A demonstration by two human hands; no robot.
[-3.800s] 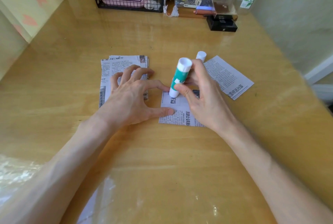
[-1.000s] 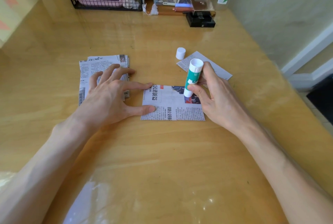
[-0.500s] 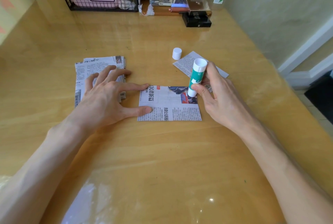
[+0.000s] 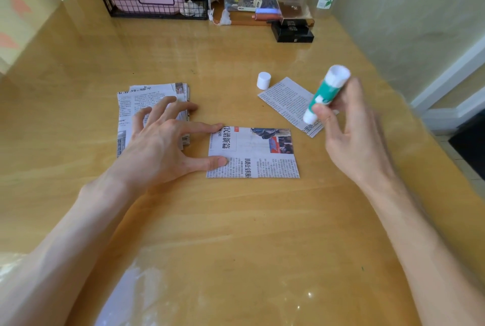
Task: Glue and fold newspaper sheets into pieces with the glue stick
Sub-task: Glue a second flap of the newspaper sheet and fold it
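table (image 4: pixel 236 220): glossy wood | wall (image 4: pixel 406 10): pale green | floor (image 4: pixel 460 163): possibly tiled

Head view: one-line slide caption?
Left hand pins a newspaper piece flat; right hand holds the uncapped glue stick clear of it.

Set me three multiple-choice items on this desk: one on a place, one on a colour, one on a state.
1. Where is the white cap?
A) on the table, beside the loose sheet
B) on the floor
C) on a chair

2. What colour is the body of the glue stick?
A) red
B) green
C) black

3. The glue stick is:
A) capped, lying flat
B) capped, standing upright
C) uncapped, in the right hand

Answers:
1 A, it stands at the sheet's far corner.
2 B, the body is green between white ends.
3 C, fingers curl round it while its cap sits apart.
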